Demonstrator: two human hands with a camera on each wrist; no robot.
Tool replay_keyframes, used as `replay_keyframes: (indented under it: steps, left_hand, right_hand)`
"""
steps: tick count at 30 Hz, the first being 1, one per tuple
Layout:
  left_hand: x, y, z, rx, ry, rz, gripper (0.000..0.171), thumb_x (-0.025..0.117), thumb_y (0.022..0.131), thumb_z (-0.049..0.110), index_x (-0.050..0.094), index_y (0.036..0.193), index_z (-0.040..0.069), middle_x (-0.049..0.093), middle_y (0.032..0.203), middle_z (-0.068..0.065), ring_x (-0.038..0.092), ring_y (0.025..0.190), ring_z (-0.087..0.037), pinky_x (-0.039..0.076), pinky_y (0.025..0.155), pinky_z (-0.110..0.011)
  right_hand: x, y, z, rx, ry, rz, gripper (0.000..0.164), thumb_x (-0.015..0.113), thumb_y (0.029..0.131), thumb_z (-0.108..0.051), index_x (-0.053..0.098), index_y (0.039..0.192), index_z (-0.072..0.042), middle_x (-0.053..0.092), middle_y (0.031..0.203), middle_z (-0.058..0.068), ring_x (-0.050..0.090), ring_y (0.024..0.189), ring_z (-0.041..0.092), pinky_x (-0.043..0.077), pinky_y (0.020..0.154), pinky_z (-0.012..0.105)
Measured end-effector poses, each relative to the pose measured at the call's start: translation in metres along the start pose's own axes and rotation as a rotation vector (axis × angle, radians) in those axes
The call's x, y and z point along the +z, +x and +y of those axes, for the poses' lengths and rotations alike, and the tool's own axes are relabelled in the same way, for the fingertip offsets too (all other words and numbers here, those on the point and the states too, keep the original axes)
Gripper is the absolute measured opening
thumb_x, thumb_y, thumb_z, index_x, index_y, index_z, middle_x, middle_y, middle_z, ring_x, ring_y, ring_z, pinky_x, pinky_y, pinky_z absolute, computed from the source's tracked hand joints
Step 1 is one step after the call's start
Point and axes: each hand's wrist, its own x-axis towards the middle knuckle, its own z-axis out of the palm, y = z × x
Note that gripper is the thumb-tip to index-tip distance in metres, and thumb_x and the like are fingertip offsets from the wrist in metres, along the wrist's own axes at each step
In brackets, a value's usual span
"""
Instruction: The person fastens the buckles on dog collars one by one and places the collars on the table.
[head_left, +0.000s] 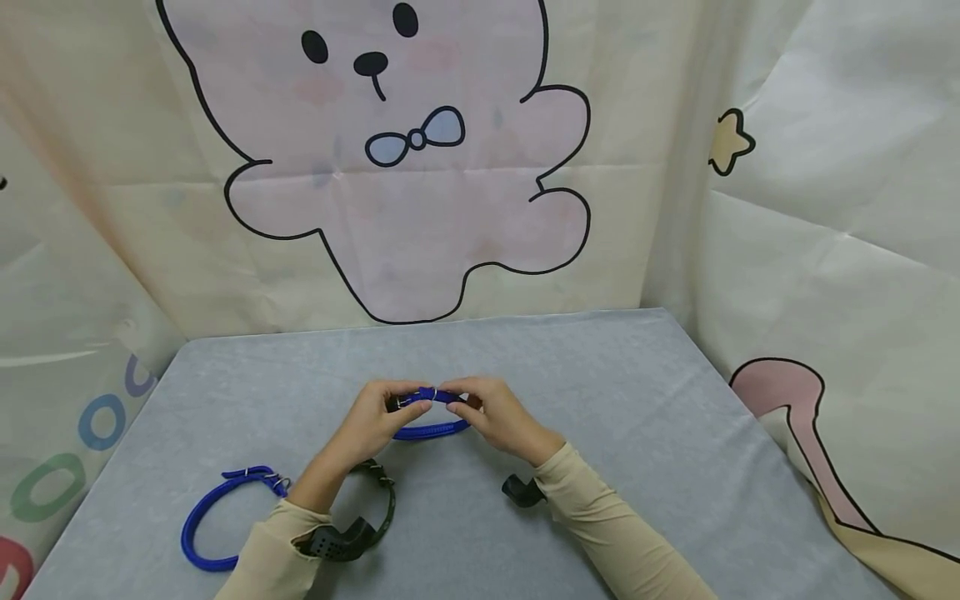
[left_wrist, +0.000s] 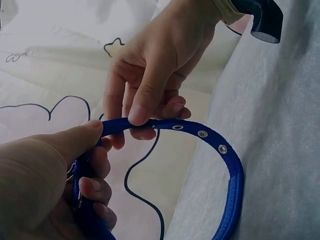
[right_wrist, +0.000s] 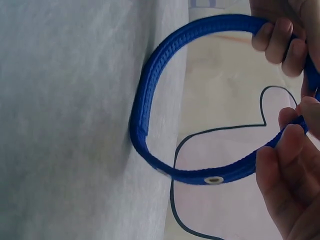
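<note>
Both hands hold a blue collar (head_left: 431,431) up in front of the person, bent into a loop. Its strap has metal eyelets, plain in the left wrist view along the collar (left_wrist: 234,167). The left hand (head_left: 378,412) grips the buckle end, with thumb on top and fingers curled beneath; metal parts show partly behind those fingers. The right hand (head_left: 504,417) pinches the eyelet end between thumb and fingers, close beside the left thumb. In the right wrist view, the lower curve of the collar (right_wrist: 145,100) hangs near the table; fingers hide where its ends meet.
A second blue collar (head_left: 197,525) lies on the grey cloth-covered table (head_left: 600,375) at left, partly behind the left sleeve. A dark green collar (head_left: 391,508) with a buckle lies beside the left wrist. Black wrist cameras sit at both cuffs. A printed curtain (head_left: 487,225) hangs behind.
</note>
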Motion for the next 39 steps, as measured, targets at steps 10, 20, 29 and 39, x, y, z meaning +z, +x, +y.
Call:
replay_keyframes:
  steps: [10,20,29,39]
  left_hand:
    - [0.005,0.000,0.002,-0.022,0.049,0.113,0.027,0.073,0.094,0.018,0.071,0.119,0.006,0.072,0.088,-0.011,0.056,0.070,-0.008,0.045,0.060,-0.024]
    - [0.009,0.001,0.001,0.015,0.021,0.094,0.017,0.077,0.090,0.017,0.076,0.105,0.009,0.075,0.091,-0.008,0.056,0.064,-0.009,0.048,0.059,-0.024]
    - [0.017,0.001,-0.001,0.026,0.060,0.064,0.022,0.079,0.089,0.015,0.074,0.108,0.007,0.076,0.094,-0.010,0.060,0.068,-0.007,0.051,0.062,-0.023]
    - [0.014,0.001,0.002,0.056,0.035,0.125,0.019,0.077,0.090,0.014,0.074,0.105,0.003,0.063,0.072,-0.005,0.046,0.058,-0.007,0.040,0.052,-0.023]
  right_hand:
    - [0.006,0.000,0.000,-0.007,-0.009,0.042,0.037,0.063,0.100,-0.009,0.056,0.136,-0.010,0.072,0.102,0.011,0.051,0.060,0.002,0.045,0.056,0.021]
    - [0.006,-0.001,-0.004,-0.028,0.145,0.004,0.034,0.061,0.102,-0.013,0.055,0.136,-0.010,0.069,0.103,0.010,0.057,0.062,0.004,0.053,0.059,0.029]
    - [0.010,0.000,-0.006,0.014,0.271,0.021,0.015,0.064,0.100,-0.013,0.060,0.115,-0.010,0.071,0.100,0.012,0.056,0.065,0.013,0.047,0.059,0.023]
    - [0.010,0.001,-0.007,0.066,0.330,0.059,0.019,0.058,0.103,-0.010,0.061,0.121,-0.005,0.068,0.102,0.020,0.058,0.064,0.038,0.050,0.057,0.026]
